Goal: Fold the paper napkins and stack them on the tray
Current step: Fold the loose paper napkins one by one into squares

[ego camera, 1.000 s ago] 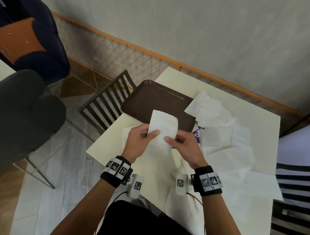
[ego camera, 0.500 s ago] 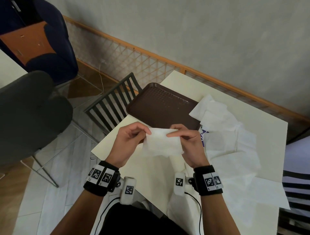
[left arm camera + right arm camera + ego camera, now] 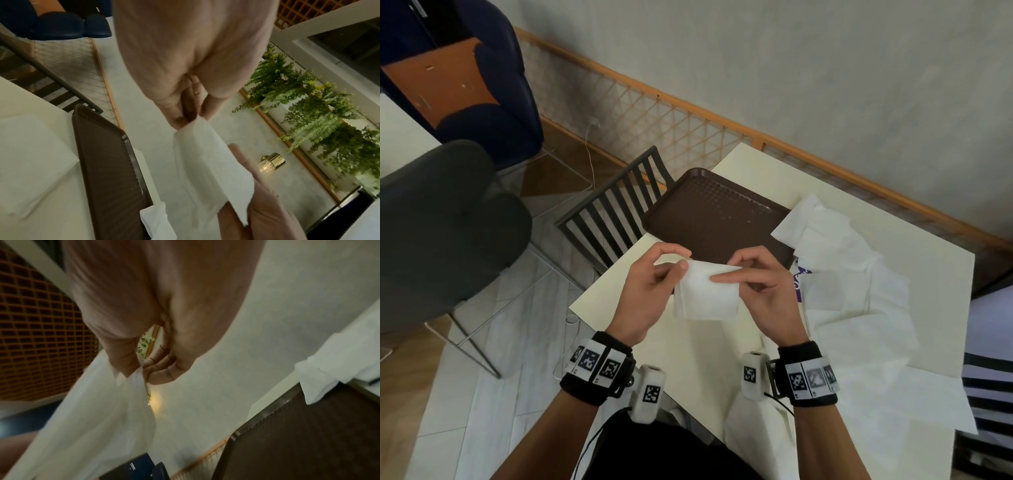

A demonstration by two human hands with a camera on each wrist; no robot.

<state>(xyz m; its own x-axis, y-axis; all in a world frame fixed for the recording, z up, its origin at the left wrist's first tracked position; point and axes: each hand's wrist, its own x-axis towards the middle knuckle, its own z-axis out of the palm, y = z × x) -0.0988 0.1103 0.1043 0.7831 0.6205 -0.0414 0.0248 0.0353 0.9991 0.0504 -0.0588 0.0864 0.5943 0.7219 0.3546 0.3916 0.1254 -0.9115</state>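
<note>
A white paper napkin [image 3: 705,298], folded to a small square, hangs in the air above the table's near edge. My left hand [image 3: 654,284] pinches its upper left corner between thumb and fingers. Thumb and index finger of my right hand [image 3: 756,277] pinch the upper right edge. In the left wrist view the napkin [image 3: 205,170] stretches from my left hand [image 3: 191,116] to the other hand. The right wrist view shows my right hand [image 3: 144,368] gripping the napkin [image 3: 98,418]. The brown tray [image 3: 709,219] lies just beyond, nothing on it.
A heap of unfolded white napkins [image 3: 859,281] covers the right half of the cream table [image 3: 914,219]; one overlaps the tray's right corner. A purple wrapper [image 3: 798,277] peeks out beneath them. A dark slatted chair [image 3: 616,212] stands at the table's left.
The napkin stood tall and upright a second ago; it has been folded down to a shorter square, and both hands have shifted to pinch its top corners.
</note>
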